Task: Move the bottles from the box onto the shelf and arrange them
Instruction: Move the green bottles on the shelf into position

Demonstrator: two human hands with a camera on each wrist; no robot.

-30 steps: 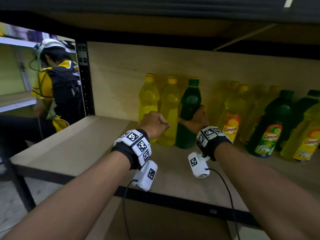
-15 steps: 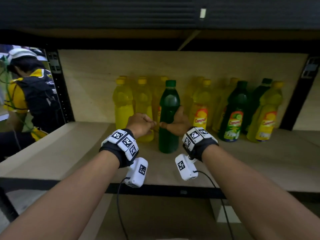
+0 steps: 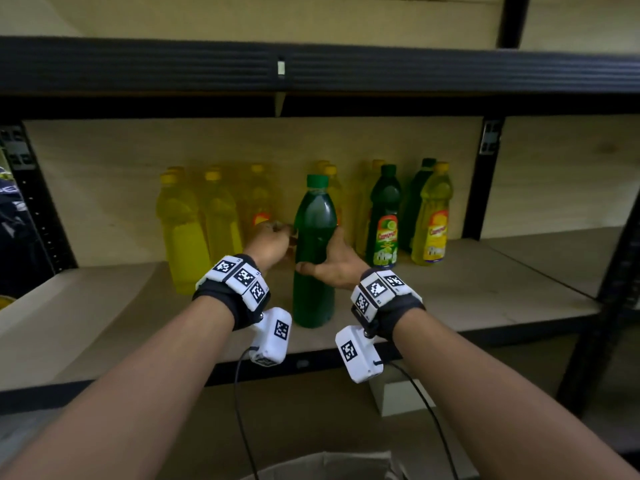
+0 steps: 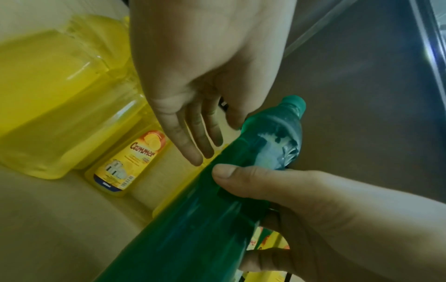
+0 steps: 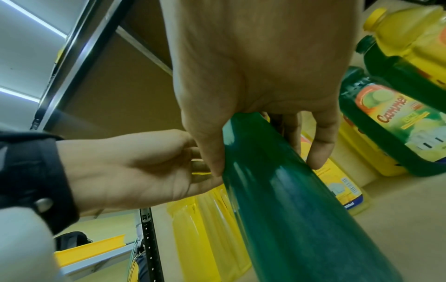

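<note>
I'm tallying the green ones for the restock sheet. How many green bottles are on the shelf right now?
3. One unlabelled green bottle stands at the front, gripped by the right hand; a labelled one stands to its right; a third is behind that. Others may be hidden.

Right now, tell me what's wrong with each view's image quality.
Head: dim, shelf lines bowed by the wide angle, back-row yellow bottles soft. Left wrist: green bottle stretched and smeared up close. Right wrist: bright light strips glare at upper left, right hand looms large.
</note>
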